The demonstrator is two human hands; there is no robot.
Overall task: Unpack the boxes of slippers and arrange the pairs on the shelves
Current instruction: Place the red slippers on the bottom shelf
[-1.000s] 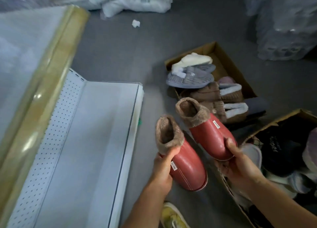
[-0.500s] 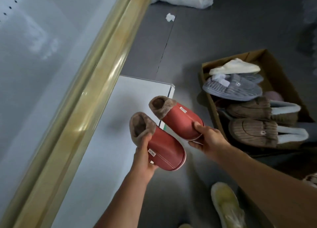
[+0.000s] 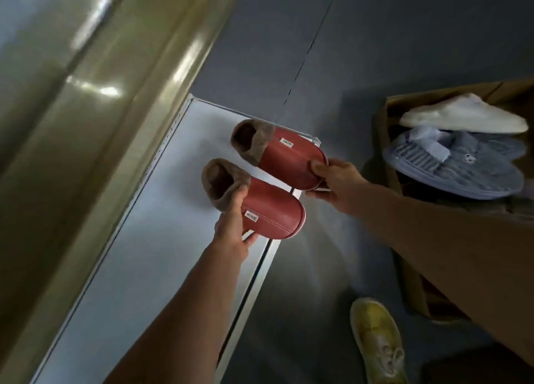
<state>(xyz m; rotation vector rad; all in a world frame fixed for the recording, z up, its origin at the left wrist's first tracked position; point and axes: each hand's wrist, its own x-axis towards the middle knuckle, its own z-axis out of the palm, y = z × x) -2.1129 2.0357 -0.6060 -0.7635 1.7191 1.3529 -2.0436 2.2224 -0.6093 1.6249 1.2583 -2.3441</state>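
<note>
White shelf [image 3: 161, 239] sits low over grey floor [image 3: 361, 51], cardboard box [image 3: 410, 282] to the right. L hand [image 3: 231, 230] & R hand [image 3: 338, 181]: fingers each pinching a red slipper [image 3: 274, 213] [image 3: 291, 159] above shelf.

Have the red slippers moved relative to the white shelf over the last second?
Yes. The red slippers, gripped by the left hand and right hand, moved from beside the cardboard box to over the white shelf.

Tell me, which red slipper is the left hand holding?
The nearer red slipper, gripped by the left hand at its furry cuff. The right hand holds the farther one by the toe.
</note>
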